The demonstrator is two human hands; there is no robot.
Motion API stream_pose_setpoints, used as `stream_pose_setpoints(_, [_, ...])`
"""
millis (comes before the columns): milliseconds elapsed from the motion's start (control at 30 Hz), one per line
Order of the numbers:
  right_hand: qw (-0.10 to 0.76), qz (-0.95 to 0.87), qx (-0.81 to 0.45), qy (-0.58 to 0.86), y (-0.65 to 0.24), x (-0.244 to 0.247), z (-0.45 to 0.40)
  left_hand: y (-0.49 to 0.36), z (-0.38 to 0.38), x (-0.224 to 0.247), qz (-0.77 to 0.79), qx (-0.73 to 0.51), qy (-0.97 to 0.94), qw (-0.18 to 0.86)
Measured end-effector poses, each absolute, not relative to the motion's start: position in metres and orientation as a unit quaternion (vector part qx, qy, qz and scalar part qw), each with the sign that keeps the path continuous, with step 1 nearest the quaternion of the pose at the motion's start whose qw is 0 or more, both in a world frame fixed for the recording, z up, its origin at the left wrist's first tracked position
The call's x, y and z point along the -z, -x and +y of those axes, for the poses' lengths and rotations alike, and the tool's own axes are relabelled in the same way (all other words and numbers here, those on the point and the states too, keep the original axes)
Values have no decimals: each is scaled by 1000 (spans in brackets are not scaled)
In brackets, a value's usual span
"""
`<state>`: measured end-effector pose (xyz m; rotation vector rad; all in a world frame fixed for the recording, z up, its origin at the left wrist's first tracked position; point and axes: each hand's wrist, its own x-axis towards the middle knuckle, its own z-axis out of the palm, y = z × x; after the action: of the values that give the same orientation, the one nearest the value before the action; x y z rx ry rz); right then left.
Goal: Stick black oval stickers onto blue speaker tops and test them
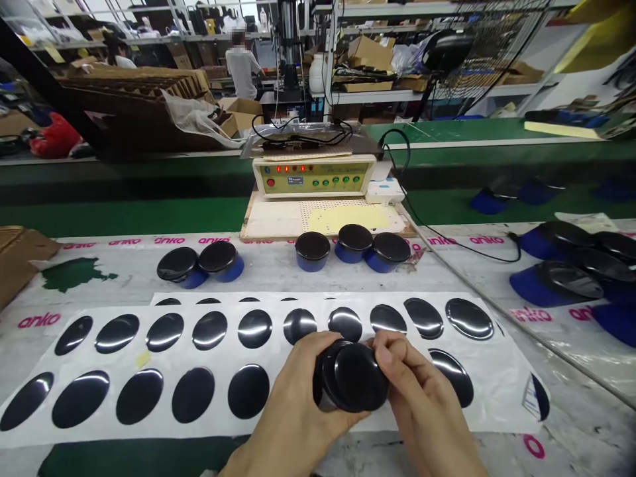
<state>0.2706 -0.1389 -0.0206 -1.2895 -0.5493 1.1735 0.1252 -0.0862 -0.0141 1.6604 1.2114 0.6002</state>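
In the lower middle, my left hand (298, 397) is wrapped round a black round puck-shaped unit (328, 371), whose sides are mostly covered by my fingers. My right hand (422, 397) pinches the edge of a glossy black round sticker (362, 377). The sticker overlaps the unit's top face, off-centre toward the right; whether it is stuck down I cannot tell. Beneath both hands lies a white sheet (223, 427) bearing rows of the same glossy black round stickers (249, 391). A bare white patch shows on the sheet right of my hands.
Blue units with black tops (312, 252) stand behind the sheet, with more (556, 281) at the right. A control box (315, 177) with lit buttons sits on a board. A grey cable (477, 291) crosses the right side. A cardboard box (24, 262) stands left; a person (242, 69) is in the background.
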Motion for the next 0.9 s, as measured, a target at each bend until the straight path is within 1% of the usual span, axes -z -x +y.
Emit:
stream_pose_setpoints(333, [606,-273,-465,584,-261,28,-138,-124,-87,17,494,-239,-683,481])
stream_pose_setpoints(600, [589,-356,-344,639,-261,26,-138,-120,-84,22,454,-239,-717,472])
stream_pose_setpoints(900, [596,-409,-254,643,-257,20,-137,-125,-87,16,491,-239,-677,493])
